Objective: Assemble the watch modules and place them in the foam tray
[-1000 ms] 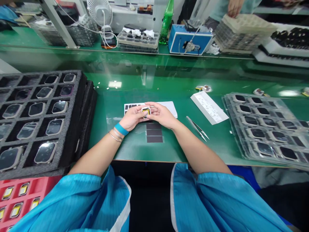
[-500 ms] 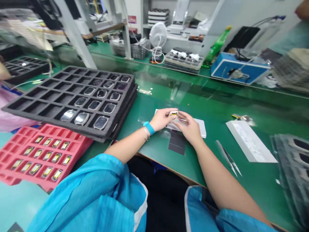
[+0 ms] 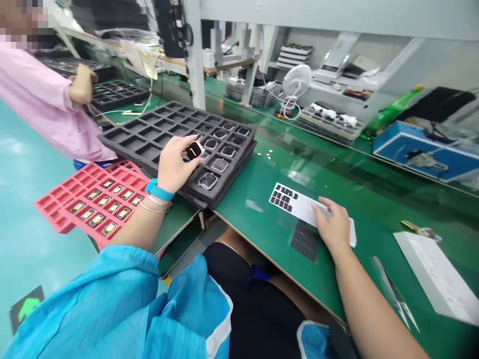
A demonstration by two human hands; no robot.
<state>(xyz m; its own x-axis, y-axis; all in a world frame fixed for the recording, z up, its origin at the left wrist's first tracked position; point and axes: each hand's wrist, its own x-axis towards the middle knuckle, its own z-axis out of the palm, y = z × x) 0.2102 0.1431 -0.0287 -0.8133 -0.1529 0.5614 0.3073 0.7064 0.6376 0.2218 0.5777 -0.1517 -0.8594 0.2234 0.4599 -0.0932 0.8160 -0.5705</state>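
Your left hand (image 3: pixel 174 164) pinches watch body (image 3: pixel 194 150) in narrow fingertip grip, just above foam tray (image 3: pixel 129 132); loose pinch could drop it onto seated watches (image 3: pixel 207 181). Right hand (image 3: pixel 333 227) open, fingers on sheet of black pads (image 3: pixel 286 198), on bench (image 3: pixel 374 279).

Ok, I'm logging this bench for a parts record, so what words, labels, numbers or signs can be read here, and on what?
No word, brand or number can be read.
Floor sign: a green arrow on black, no words.
Green bottle: any label is too blurred to read.
Blue box: any marking is too blurred to read.
Watch in the left hand: a small pale mark on its dark face, too small to read.
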